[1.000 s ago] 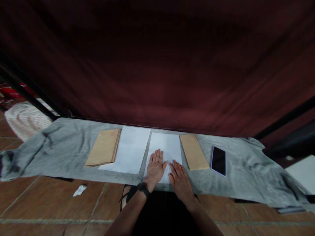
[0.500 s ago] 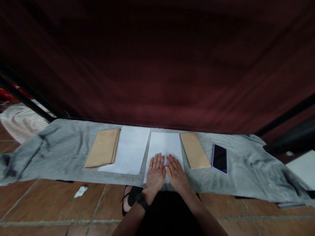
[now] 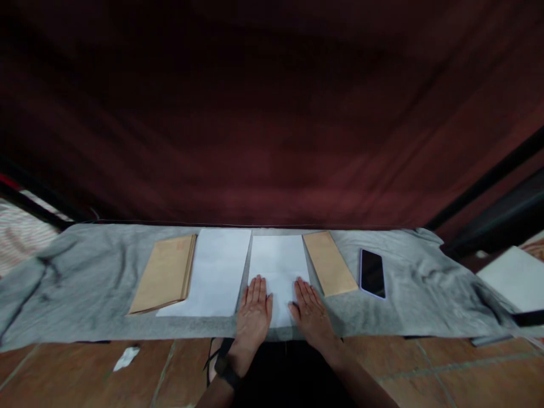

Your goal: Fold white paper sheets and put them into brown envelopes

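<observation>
A white sheet of paper lies in front of me on the grey cloth. My left hand rests flat over its left edge, fingers stretched forward. Flat over the right edge lies my right hand, its fingers stretched out too. Neither hand holds anything, and a strip of the sheet shows between them. To the right is a single brown envelope. On the left, more white paper lies partly under a stack of brown envelopes.
A phone in a purple case lies right of the single envelope. Behind the cloth rises a dark red curtain. Below the front edge is a tiled floor with a crumpled white scrap. A white board-like thing stands at the far right.
My hands have slid apart from near the middle of the sheet out to its two side edges, staying flat. The whole view has shifted slightly.
</observation>
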A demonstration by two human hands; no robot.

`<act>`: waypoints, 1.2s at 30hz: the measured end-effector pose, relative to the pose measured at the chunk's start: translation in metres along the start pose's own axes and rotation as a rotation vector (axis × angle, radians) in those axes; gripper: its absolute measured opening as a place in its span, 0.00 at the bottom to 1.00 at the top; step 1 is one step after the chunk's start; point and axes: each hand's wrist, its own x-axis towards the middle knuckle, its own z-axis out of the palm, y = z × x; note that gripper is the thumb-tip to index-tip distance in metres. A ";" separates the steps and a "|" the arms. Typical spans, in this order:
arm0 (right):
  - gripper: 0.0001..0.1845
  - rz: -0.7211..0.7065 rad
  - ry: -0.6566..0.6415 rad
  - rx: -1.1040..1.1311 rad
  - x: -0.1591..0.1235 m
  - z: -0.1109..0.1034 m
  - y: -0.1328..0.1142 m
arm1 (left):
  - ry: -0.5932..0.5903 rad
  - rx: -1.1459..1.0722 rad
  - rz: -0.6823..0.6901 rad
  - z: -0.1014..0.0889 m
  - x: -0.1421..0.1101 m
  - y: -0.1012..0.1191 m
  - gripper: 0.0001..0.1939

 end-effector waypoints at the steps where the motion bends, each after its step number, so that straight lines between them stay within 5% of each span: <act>1: 0.30 0.021 -0.002 0.010 0.005 -0.001 -0.002 | 0.007 0.007 -0.006 0.000 0.002 0.000 0.28; 6: 0.27 0.013 -0.037 0.097 0.059 0.002 -0.017 | 0.030 0.011 0.001 0.003 0.007 0.001 0.29; 11: 0.25 -0.064 -0.069 0.069 0.108 0.027 -0.024 | 0.039 0.003 0.021 0.012 0.006 -0.004 0.30; 22: 0.25 0.028 -0.080 -0.037 0.178 0.044 0.011 | 0.058 -0.014 0.027 0.014 0.006 -0.006 0.33; 26: 0.26 -0.018 -0.075 -0.021 0.180 0.045 -0.001 | 0.083 -0.021 0.033 0.017 0.005 -0.008 0.34; 31: 0.24 -0.413 -0.127 0.087 0.160 0.054 -0.032 | 0.084 -0.031 0.058 0.022 0.004 -0.011 0.30; 36: 0.23 -0.358 -0.121 0.054 0.178 0.057 -0.030 | 0.066 -0.069 0.030 0.014 0.006 -0.007 0.32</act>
